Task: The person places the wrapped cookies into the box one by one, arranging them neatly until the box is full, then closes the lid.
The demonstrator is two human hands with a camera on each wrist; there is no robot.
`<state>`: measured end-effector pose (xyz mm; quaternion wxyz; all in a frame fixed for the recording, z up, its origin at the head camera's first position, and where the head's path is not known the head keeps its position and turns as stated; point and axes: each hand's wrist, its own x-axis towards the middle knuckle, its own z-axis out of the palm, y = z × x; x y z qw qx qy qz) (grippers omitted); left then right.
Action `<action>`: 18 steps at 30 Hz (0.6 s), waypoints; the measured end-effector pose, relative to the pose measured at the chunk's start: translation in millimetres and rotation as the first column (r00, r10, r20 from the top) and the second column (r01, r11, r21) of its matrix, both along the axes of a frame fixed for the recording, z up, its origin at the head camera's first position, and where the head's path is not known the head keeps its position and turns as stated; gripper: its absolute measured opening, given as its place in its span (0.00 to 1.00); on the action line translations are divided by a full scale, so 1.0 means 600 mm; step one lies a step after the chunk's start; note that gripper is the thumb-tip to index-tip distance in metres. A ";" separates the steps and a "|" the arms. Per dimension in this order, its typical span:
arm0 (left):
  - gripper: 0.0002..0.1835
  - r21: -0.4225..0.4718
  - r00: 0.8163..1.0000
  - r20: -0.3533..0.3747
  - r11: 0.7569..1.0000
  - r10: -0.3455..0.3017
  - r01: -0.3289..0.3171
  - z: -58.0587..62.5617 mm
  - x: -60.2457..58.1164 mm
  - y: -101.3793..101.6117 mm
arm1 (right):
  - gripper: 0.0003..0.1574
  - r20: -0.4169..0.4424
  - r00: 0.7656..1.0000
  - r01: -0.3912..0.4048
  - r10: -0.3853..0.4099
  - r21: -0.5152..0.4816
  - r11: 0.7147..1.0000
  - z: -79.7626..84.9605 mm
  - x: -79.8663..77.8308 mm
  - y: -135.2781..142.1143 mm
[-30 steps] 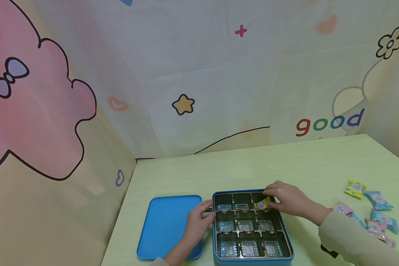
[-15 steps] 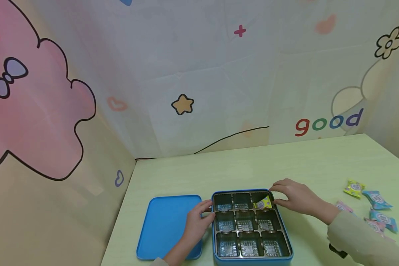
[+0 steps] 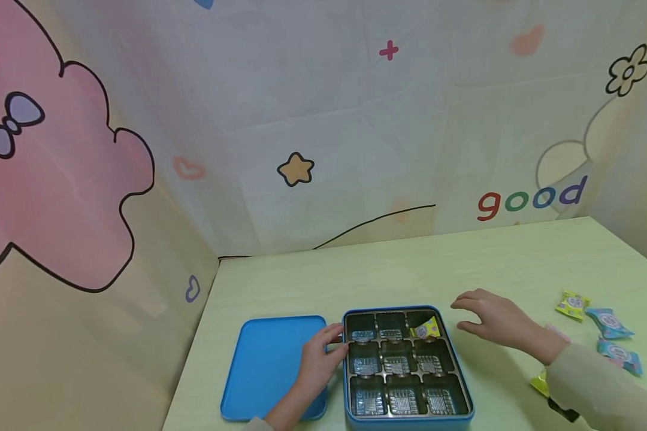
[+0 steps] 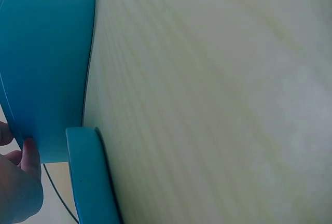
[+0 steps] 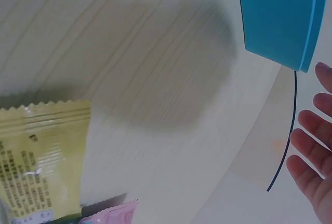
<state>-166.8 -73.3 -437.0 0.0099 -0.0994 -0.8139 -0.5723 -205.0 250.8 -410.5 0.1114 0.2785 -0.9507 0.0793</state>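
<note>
A blue tin box [image 3: 460, 377] with a dark nine-cell insert sits at the table's near edge. One yellow wrapped candy [image 3: 427, 329] lies in its far right cell. My left hand [image 3: 319, 354] rests against the box's left wall, fingers on its rim; its fingertips [image 4: 18, 175] show beside the blue tin [image 4: 49, 68]. My right hand [image 3: 490, 320] hovers empty just right of the box with relaxed, spread fingers [image 5: 311, 146], near the box corner [image 5: 280, 16].
The blue lid [image 3: 269, 365] lies flat left of the box. Several wrapped candies lie at the right: yellow [image 3: 571, 304], blue [image 3: 608, 323], another yellow [image 3: 539, 383] by my sleeve, also seen close up [image 5: 41, 156]. Patterned walls stand behind and left.
My right hand let go of the yellow candy in the far right cell and drew back to the right, out of the box. The left hand stayed put.
</note>
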 end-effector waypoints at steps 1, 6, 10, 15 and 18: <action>0.19 0.005 1.000 0.002 1.000 -0.002 0.002 -0.003 -0.001 0.000 | 0.19 -0.003 1.000 -0.001 0.001 -0.002 1.000 0.000 0.001 0.002; 0.20 0.030 1.000 0.005 1.000 0.000 0.000 -0.031 -0.015 -0.004 | 0.18 0.001 1.000 -0.002 0.002 -0.010 1.000 -0.002 0.007 0.012; 0.20 0.020 1.000 -0.005 1.000 0.003 -0.003 -0.054 -0.026 -0.007 | 0.17 0.017 1.000 0.012 -0.012 -0.016 1.000 -0.003 0.011 0.019; 0.20 0.001 1.000 -0.002 1.000 0.009 -0.009 -0.061 -0.029 -0.008 | 0.18 0.060 0.998 0.029 -0.028 -0.022 0.999 -0.004 0.015 0.029; 0.20 0.000 1.000 -0.004 1.000 0.005 -0.005 -0.062 -0.028 -0.008 | 0.18 0.090 0.995 0.049 -0.047 -0.023 0.999 -0.007 0.018 0.035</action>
